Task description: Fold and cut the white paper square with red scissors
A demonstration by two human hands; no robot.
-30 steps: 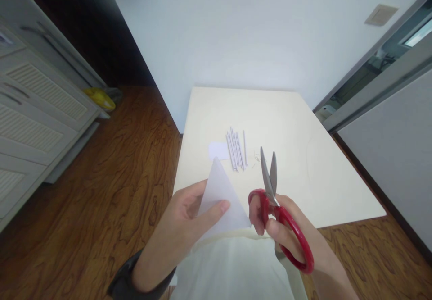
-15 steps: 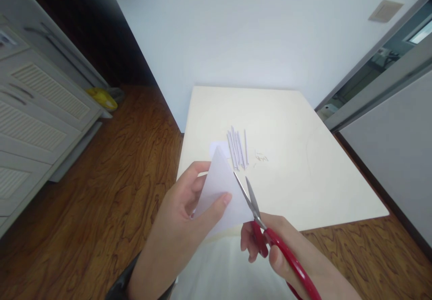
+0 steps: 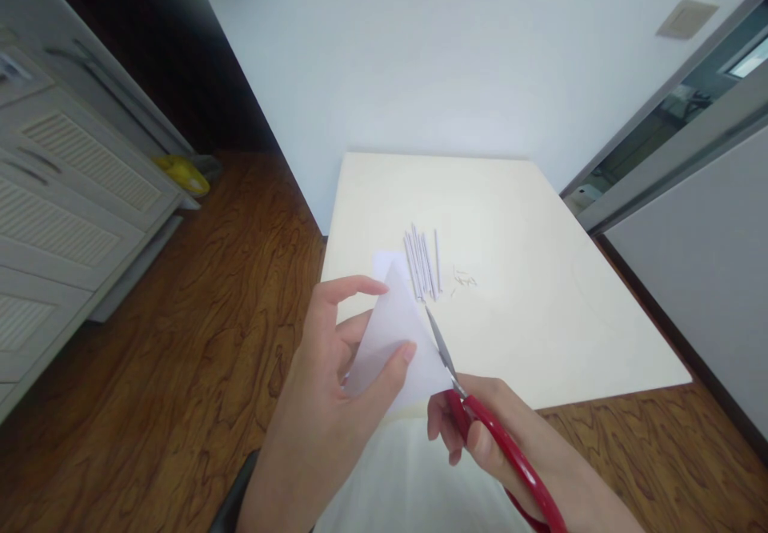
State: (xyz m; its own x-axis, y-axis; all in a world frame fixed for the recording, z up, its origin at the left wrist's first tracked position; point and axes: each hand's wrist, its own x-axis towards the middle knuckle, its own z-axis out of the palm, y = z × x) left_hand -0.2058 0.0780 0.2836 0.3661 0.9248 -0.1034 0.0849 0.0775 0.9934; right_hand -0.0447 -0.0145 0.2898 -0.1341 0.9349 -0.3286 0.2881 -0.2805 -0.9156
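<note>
My left hand (image 3: 336,373) pinches a white paper cone or folded triangle (image 3: 396,325), its thumb flat on the near face and the tip pointing away from me. Around the red handles of a pair of scissors (image 3: 504,445) my right hand (image 3: 510,421) is closed. The scissors' blades lie along the paper's right edge and look nearly together. Just beyond the paper, several thin white paper sticks (image 3: 423,265) lie side by side on the white table (image 3: 510,213). Part of a flat white sheet (image 3: 384,262) shows behind the cone's tip.
Small thin scraps (image 3: 464,278) lie on the table right of the sticks. A white wall (image 3: 420,61) meets the table's far edge. White cabinets (image 3: 72,189) and a yellow object (image 3: 183,174) stand at left on the wooden floor (image 3: 240,277).
The scissors' blades have come together along the paper's right edge. My left index finger has lifted and bent over the paper's upper left side.
</note>
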